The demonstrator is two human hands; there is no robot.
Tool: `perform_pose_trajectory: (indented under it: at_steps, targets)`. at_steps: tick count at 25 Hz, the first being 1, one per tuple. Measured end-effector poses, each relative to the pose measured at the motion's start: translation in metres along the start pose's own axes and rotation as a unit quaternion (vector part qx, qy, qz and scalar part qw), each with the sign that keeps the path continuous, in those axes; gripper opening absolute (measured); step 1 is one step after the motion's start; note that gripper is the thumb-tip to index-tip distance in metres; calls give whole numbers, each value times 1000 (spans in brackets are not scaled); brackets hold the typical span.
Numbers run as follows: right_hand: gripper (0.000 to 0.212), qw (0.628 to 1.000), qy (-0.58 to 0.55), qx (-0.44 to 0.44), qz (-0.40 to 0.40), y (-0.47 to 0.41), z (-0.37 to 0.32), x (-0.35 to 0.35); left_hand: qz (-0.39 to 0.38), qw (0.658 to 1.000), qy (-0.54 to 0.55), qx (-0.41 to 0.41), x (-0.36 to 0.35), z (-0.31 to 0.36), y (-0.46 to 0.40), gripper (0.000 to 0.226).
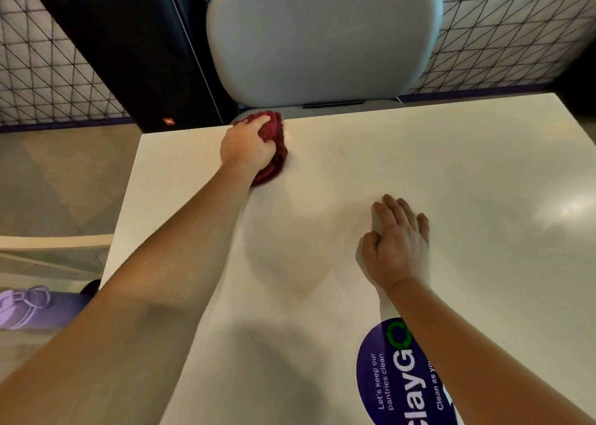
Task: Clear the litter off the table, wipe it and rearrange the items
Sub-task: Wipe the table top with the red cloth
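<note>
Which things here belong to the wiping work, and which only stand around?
Job:
- crumpled dark red cloth, gripped by the left hand
- white rectangular table
- right hand, flat on the table

Standing around:
- grey padded chair
- black speaker
- purple oval sticker

Bright overhead light, glare patch on the white table (483, 173), soft arm shadows, wide-angle edge bending, slight blur

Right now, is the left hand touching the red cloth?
Touching. The head view shows the left hand gripping the red cloth against the table.
</note>
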State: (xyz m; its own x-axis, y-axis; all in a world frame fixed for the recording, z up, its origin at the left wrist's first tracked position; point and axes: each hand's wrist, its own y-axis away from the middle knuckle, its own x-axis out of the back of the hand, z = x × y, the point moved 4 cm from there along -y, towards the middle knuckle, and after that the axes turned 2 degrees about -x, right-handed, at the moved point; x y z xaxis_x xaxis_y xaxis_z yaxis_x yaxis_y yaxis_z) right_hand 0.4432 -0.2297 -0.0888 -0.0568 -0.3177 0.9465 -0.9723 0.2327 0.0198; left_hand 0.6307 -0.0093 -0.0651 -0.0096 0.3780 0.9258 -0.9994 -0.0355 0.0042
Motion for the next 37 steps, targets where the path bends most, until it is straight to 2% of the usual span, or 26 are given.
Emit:
perform_pose_trajectory:
  at_steps: [2,5,7,9,13,16,17,19,21,23,26,28,31,33,35,37]
  targets:
    - [64,1000,0,4,-5,-2,1,1,-31,999,18,-25,-18,40,-10,47]
    - [63,1000,0,7,-5,-2,3,1,-53,983,-4,-174,-42,89,34,38]
    - [64,1000,-2,5,-8,-1,2,2,-64,971,3,-230,-43,93,81,32]
    - [64,1000,-4,4,-11,-1,1,3,-61,967,40,-244,-35,79,133,28]
    - [64,1000,-2,3,-7,-1,3,3,-56,969,88,-223,-16,22,242,25]
    - [65,1000,-8,-4,-7,-1,2,2,-12,977,65,-204,14,-30,234,31]
    - [65,1000,-9,-4,-6,-2,2,2,13,985,51,-164,22,-46,212,31]
    - [66,1000,-8,-1,-3,-5,0,1,71,997,6,-31,35,-68,156,32]
    - [65,1000,-1,4,2,-5,0,1,85,993,-29,71,30,-65,111,30]
    - [64,1000,-1,9,7,-5,2,1,67,996,-41,53,13,-26,99,32]
    - [63,1000,-9,10,17,-4,4,0,32,995,-17,-90,-19,46,149,28]
    - [63,1000,-12,10,23,-3,5,-1,-1,987,28,-160,-30,65,207,25]
    - [62,1000,-11,15,23,-3,7,-1,-35,976,59,-208,-27,43,274,25]
    - [62,999,-18,13,26,-3,6,1,-29,974,64,-214,-11,9,296,23]
    - [60,999,-24,14,37,-2,3,1,7,981,48,-186,10,-34,293,24]
    - [60,999,-22,22,40,-2,2,0,56,992,25,-109,33,-82,263,29]
